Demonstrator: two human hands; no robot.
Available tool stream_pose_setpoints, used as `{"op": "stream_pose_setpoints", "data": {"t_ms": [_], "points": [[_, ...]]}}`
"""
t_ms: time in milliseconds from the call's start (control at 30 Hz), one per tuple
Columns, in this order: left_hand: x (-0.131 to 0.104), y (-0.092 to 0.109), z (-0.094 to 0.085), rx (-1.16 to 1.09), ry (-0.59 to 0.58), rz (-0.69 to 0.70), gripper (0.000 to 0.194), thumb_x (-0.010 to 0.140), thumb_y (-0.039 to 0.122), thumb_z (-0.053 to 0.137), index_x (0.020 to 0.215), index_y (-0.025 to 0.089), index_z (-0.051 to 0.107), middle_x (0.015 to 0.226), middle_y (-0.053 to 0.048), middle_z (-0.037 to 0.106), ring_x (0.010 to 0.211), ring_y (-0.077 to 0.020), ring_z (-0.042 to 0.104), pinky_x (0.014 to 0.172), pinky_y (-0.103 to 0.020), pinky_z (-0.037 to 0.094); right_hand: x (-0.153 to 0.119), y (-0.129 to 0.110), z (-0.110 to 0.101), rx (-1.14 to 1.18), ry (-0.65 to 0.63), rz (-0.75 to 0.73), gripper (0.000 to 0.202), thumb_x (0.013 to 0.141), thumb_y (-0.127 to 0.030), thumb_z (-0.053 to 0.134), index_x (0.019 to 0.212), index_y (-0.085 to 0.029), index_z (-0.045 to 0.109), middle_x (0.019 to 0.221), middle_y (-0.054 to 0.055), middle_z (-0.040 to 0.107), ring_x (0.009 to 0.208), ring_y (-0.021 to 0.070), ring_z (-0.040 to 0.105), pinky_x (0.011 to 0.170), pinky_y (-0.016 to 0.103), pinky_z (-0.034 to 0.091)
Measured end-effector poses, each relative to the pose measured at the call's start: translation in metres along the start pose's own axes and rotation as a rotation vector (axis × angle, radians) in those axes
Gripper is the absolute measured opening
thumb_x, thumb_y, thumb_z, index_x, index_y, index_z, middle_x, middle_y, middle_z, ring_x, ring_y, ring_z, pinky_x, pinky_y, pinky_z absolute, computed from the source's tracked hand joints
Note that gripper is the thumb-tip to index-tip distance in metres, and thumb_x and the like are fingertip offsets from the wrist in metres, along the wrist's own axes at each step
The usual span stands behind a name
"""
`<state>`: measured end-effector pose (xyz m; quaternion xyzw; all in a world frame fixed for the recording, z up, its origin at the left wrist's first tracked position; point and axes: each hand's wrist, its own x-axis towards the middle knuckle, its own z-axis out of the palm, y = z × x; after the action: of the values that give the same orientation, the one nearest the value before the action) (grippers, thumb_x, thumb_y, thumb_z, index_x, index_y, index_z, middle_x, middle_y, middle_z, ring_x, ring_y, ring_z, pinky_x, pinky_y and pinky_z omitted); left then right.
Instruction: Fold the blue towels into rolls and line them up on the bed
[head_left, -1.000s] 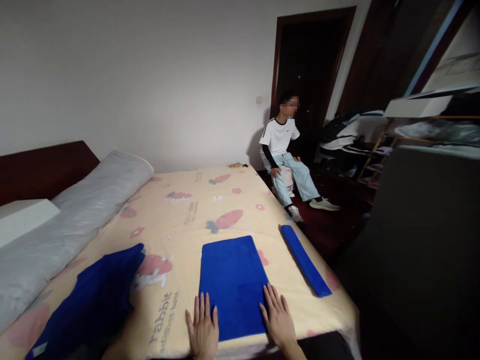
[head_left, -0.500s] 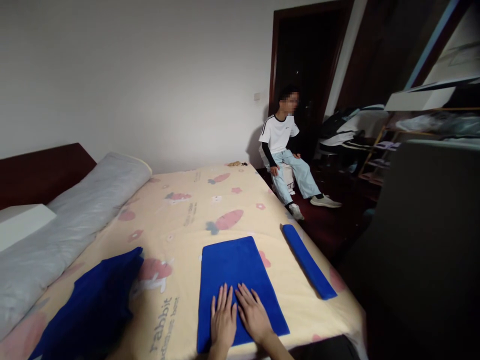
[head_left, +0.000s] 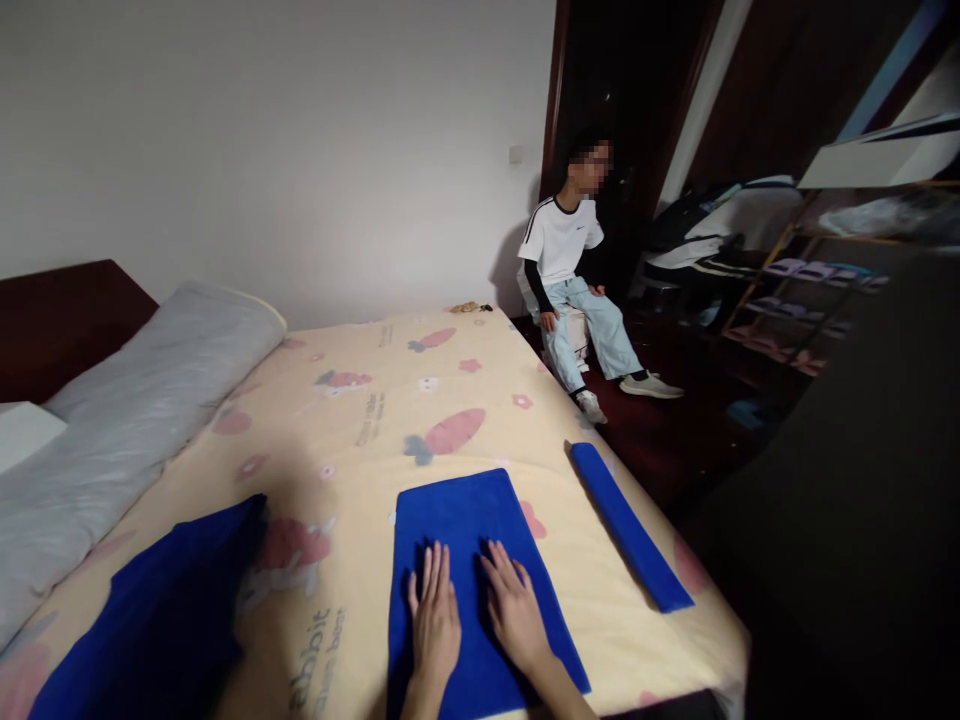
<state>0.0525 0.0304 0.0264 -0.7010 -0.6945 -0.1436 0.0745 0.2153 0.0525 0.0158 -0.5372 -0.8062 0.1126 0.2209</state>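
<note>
A blue cloth (head_left: 465, 515), like a towel, lies flat as a rectangle on the bed in front of me. Over its left part is my left hand (head_left: 435, 615), palm down with the fingers stretched out. My right hand (head_left: 514, 610) is over the right part, fingers also extended. Whether the palms press on the cloth or hover just above it I cannot tell. To the right, a narrow folded strip of blue cloth (head_left: 630, 525) lies along the bed's edge. A rumpled heap of blue cloth (head_left: 157, 610) sits at the left, partly in shadow.
The bed (head_left: 360, 450) has a cream sheet with carrot and rabbit prints. A long grey pillow (head_left: 142, 390) lies along the headboard (head_left: 67, 310). Past the far right edge sits a person (head_left: 562, 245). A shelf rack (head_left: 810, 270) with shoes stands at the right.
My hands have moved apart, the left one leftward and the right one slightly rightward, both a little farther up the cloth. The camera view has shifted slightly.
</note>
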Motion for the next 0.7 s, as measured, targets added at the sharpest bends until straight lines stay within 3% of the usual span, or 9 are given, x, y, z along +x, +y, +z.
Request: {"op": "stream_pose_setpoints", "data": {"t_ms": [67,133,200,300,367,433,500,567,700], "points": [[0.018,0.009,0.006,-0.019,-0.042,0.087,0.057,0.095,0.016,0.024,0.149,0.027,0.01,0.154,-0.001,0.034,0.142,-0.0158,0.03,0.116,-0.04,0.026,0.019,-0.011,0.004,0.035,-0.072,-0.068,0.06,0.088,-0.012,0.033,0.147,-0.023,0.037,0.156,0.006,0.028,0.145,0.0215,0.023,0.114,0.043,0.028],[0.03,0.004,0.013,-0.022,-0.078,0.13,0.055,0.096,0.02,0.027,0.148,0.028,0.012,0.154,-0.001,0.034,0.142,-0.016,0.031,0.116,-0.04,0.028,0.032,-0.005,0.006,0.045,-0.134,-0.112,0.057,0.092,-0.018,0.035,0.149,-0.024,0.033,0.155,0.006,0.03,0.144,0.0213,0.026,0.113,0.043,0.029],[0.035,-0.013,0.018,-0.005,-0.119,0.117,0.052,0.097,0.028,0.028,0.148,0.029,0.015,0.154,-0.001,0.035,0.141,-0.0161,0.033,0.115,-0.04,0.03,0.039,0.018,0.004,0.026,-0.149,-0.105,0.053,0.095,-0.03,0.037,0.148,-0.025,0.034,0.153,0.007,0.035,0.142,0.0218,0.03,0.113,0.044,0.03],[0.032,-0.05,0.021,0.058,-0.139,-0.02,0.05,0.098,0.035,0.026,0.147,0.028,0.021,0.153,-0.002,0.035,0.141,-0.0174,0.034,0.114,-0.043,0.032,0.036,0.068,-0.005,-0.038,-0.061,-0.014,0.052,0.098,-0.044,0.036,0.145,-0.022,0.041,0.149,0.008,0.042,0.14,0.0231,0.034,0.113,0.045,0.03],[0.028,-0.068,0.019,0.095,-0.128,-0.097,0.049,0.098,0.037,0.025,0.147,0.028,0.024,0.153,-0.003,0.035,0.141,-0.0187,0.034,0.115,-0.047,0.029,0.032,0.093,-0.009,-0.073,0.004,0.017,0.052,0.098,-0.046,0.036,0.144,-0.021,0.042,0.148,0.009,0.044,0.14,0.023,0.035,0.113,0.045,0.03],[0.029,-0.074,0.016,0.113,-0.105,-0.11,0.049,0.098,0.037,0.025,0.147,0.028,0.024,0.153,-0.004,0.036,0.141,-0.0201,0.033,0.117,-0.051,0.023,0.03,0.102,-0.012,-0.089,0.048,0.019,0.051,0.098,-0.045,0.036,0.143,-0.021,0.044,0.149,0.009,0.042,0.141,0.0232,0.033,0.113,0.046,0.03],[0.036,-0.066,0.013,0.111,-0.072,-0.076,0.051,0.098,0.035,0.026,0.148,0.028,0.02,0.153,-0.004,0.036,0.142,-0.0209,0.031,0.118,-0.052,0.018,0.035,0.091,-0.011,-0.087,0.074,0.026,0.049,0.099,-0.041,0.035,0.142,-0.02,0.045,0.152,0.01,0.038,0.143,0.0241,0.028,0.113,0.046,0.029],[0.048,-0.048,0.012,0.088,-0.05,-0.013,0.053,0.098,0.03,0.026,0.149,0.026,0.015,0.154,-0.004,0.034,0.143,-0.0197,0.029,0.119,-0.048,0.018,0.047,0.066,-0.008,-0.061,0.054,0.01,0.047,0.098,-0.032,0.034,0.143,-0.019,0.044,0.154,0.009,0.034,0.144,0.024,0.025,0.113,0.046,0.029],[0.083,-0.014,0.02,0.009,-0.085,0.151,0.058,0.094,0.015,0.025,0.15,0.024,0.01,0.156,-0.004,0.029,0.144,-0.0166,0.026,0.118,-0.042,0.023,0.082,0.01,0.0,0.029,-0.108,-0.185,0.054,0.093,-0.017,0.031,0.147,-0.018,0.036,0.154,0.006,0.032,0.143,0.0203,0.028,0.115,0.04,0.028]]}}
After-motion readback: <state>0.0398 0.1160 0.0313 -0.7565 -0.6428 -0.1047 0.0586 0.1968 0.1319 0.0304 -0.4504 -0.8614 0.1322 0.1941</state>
